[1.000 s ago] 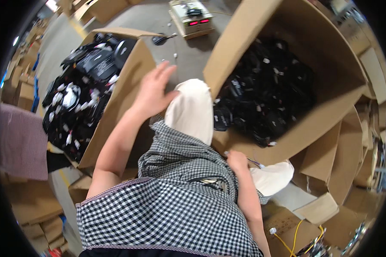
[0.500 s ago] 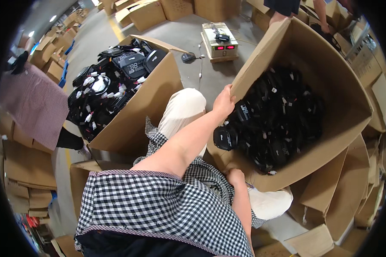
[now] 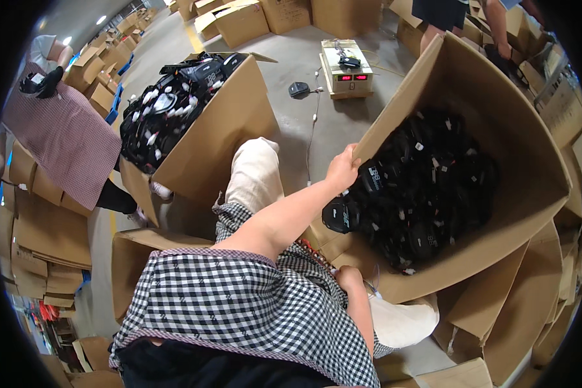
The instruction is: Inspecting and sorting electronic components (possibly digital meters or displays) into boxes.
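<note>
In front of me on the right, a large open cardboard box (image 3: 520, 123) leans toward me. Inside lies a heap of black display units (image 3: 423, 187) with cables and white connectors. My left hand (image 3: 343, 169) is closed around the box's upper left rim. Just below it, one rounded black display unit (image 3: 340, 215) with printed digits rests at the box's near left. My right hand (image 3: 350, 279) is curled by the box's lower edge, close to my checked apron (image 3: 220, 294); what its fingers grip is hidden.
Another cardboard box (image 3: 216, 129), heaped with black units, stands left. Beyond my knees sits a power supply (image 3: 347, 74) with red readouts; a wired black unit (image 3: 299, 89) lies on the floor. A co-worker in a striped apron (image 3: 64, 136) holds a black unit; another person (image 3: 436, 13) stands far right.
My view has shifted slightly. The left-hand box sits farther off, and the co-worker there shows more fully with a black unit. My left hand keeps hold of the right box's rim.
</note>
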A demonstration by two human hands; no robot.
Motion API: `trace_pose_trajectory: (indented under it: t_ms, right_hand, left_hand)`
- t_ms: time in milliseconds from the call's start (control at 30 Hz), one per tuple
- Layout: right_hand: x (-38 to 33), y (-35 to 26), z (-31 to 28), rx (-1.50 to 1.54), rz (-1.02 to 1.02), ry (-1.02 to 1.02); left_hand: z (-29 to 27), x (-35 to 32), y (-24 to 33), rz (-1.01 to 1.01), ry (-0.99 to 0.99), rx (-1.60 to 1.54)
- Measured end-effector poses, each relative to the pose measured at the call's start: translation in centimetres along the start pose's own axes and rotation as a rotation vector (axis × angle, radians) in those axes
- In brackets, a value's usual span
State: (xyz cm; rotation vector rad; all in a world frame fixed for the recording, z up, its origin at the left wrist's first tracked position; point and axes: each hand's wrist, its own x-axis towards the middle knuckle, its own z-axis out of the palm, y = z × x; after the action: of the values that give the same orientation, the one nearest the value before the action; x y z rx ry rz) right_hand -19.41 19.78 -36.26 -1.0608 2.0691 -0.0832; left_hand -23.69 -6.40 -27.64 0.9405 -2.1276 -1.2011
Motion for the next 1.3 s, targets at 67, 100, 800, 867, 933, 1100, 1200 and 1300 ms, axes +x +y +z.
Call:
trace_pose_trajectory:
  t_ms: [67, 100, 800, 867, 933, 1100, 1200, 1300]
  right_hand:
    - [0.3, 0.5, 0.4, 0.011, 0.013, -0.021]
    - [0.6, 0.4, 0.2, -0.004, 0.017, -0.034]
    - [16.7, -6.0, -2.4, -0.186, -0.324, 0.002]
    - [17.6, -6.8, -2.6, -0.196, -0.345, -0.004]
    - [18.3, -7.3, -2.6, -0.207, -0.362, -0.016]
    - [19.4, -7.0, -2.6, -0.192, -0.347, -0.035]
    - [18.6, -3.4, -2.2, -0.179, -0.282, -0.051]
    - [17.9, -0.2, -1.9, -0.159, -0.224, -0.06]
  left_hand:
    - [-0.1, -0.4, -0.9, 0.0, 0.011, 0.025]
    - [-0.4, -0.5, -1.5, -0.001, 0.006, 0.003]
    - [1.0, -1.3, -2.8, 0.188, 0.043, -0.128]
    - [1.3, -1.6, -2.6, 0.159, -0.003, -0.187]
    - [0.8, -1.2, -3.3, 0.146, 0.018, -0.167]
    - [0.7, -1.0, -3.1, 0.118, -0.02, -0.08]
    - [1.8, -1.0, -4.1, 0.166, 0.025, -0.033]
    - [2.0, -2.0, -4.1, 0.133, 0.054, -0.143]
